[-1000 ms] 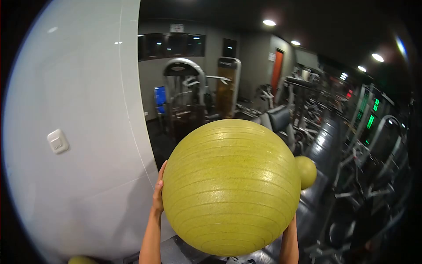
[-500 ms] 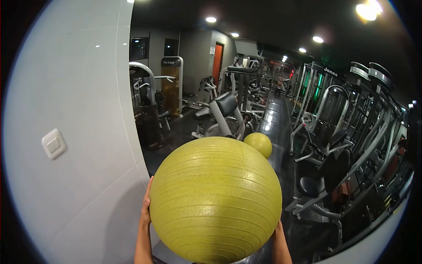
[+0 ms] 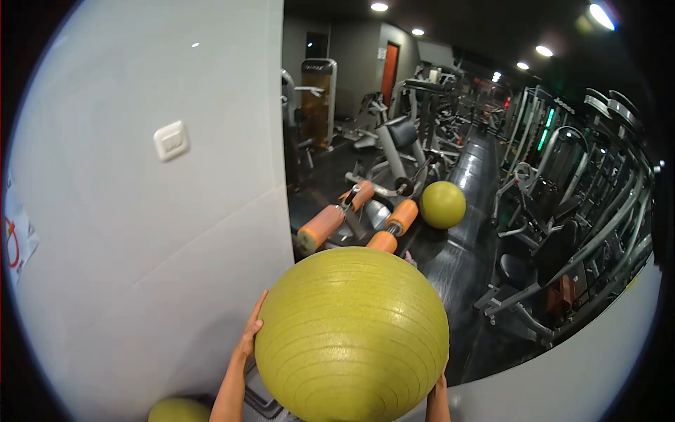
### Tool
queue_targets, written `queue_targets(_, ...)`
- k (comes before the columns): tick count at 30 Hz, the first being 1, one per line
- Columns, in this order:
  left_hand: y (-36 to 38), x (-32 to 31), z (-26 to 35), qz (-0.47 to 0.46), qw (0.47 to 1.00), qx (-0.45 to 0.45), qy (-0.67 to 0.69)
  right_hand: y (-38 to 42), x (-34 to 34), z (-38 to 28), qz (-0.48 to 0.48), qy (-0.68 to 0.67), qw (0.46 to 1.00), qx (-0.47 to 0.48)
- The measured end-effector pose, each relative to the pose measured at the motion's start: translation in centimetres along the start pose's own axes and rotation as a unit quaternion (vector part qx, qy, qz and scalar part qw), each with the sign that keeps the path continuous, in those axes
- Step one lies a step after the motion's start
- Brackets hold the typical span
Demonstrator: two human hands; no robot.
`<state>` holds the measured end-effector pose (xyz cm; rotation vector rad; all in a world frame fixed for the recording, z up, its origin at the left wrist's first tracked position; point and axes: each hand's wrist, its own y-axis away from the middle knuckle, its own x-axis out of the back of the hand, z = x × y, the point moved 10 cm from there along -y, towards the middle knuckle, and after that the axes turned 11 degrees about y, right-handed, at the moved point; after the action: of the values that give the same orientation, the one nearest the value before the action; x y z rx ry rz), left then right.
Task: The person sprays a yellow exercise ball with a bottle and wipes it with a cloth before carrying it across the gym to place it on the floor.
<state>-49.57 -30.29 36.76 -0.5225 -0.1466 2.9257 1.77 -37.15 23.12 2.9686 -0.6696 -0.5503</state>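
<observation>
A large yellow-green exercise ball (image 3: 351,330) with ridged rings is held up in front of me, between both hands. My left hand (image 3: 249,329) presses flat against its left side, thumb and fingers showing at the edge. On the opposite side my right hand (image 3: 442,376) supports the ball, mostly hidden behind its curve. A second yellow-green exercise ball (image 3: 443,205) rests on the dark floor farther ahead. Part of a third ball (image 3: 178,411) shows at the bottom left, beside my left forearm.
A white wall (image 3: 140,232) with a light switch (image 3: 171,141) stands close on the left. Orange foam rollers (image 3: 323,226) on a machine lie just beyond the ball. Weight machines (image 3: 555,260) line the right side, and a shiny dark walkway (image 3: 470,183) runs between the rows.
My view has tilted down and turned left. The held ball sits lower in view, uncovering the orange rollers and more of the floor ball. Both hands stay on the ball.
</observation>
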Motion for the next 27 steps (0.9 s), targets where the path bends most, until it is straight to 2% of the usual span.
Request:
queue_targets(1,1.5,0.7,-0.3,0.011,1.000,0.005,0.001,1.4,-0.1,1.1,0.009,0.001,0.998,-0.063)
queue_targets(2,3.0,1.6,-0.9,0.026,0.999,0.029,-0.001,1.8,0.2,2.9,0.004,0.005,0.997,-0.073)
queue_targets(4,6.3,3.6,-2.2,0.054,0.997,0.057,0.000,2.3,0.7,4.6,-0.008,0.076,0.997,0.029)
queue_targets(5,7.9,5.1,-3.4,0.068,0.995,0.077,0.019,2.8,0.4,5.3,-0.016,0.078,0.997,0.019)
queue_targets(7,11.0,8.2,-4.7,0.097,0.990,0.098,0.036,3.9,-3.4,8.3,-0.145,-0.025,0.986,-0.081)
queue_targets(11,17.5,15.2,-7.0,0.177,0.973,0.137,0.046,7.2,-9.6,10.5,-0.101,0.037,0.976,-0.192)
queue_targets(13,20.8,18.1,-7.4,0.209,0.963,0.157,0.058,9.2,-13.6,12.1,-0.190,0.046,0.956,-0.218)
queue_targets(17,25.9,23.3,-8.4,0.270,0.941,0.174,0.110,12.9,-18.8,15.9,-0.217,0.132,0.932,-0.260)
queue_targets(19,28.1,26.1,-9.3,0.286,0.933,0.182,0.120,14.7,-21.5,17.4,-0.227,0.248,0.915,-0.222)
queue_targets(20,28.9,27.6,-9.6,0.291,0.932,0.188,0.104,15.2,-22.4,18.9,-0.226,0.255,0.911,-0.232)
queue_targets(22,30.4,30.2,-10.3,0.295,0.930,0.201,0.089,16.2,-25.6,21.4,-0.302,0.289,0.889,-0.186)
queue_targets(27,34.2,35.3,-13.3,0.308,0.926,0.214,0.040,17.3,-29.0,25.7,-0.299,0.363,0.853,-0.225)
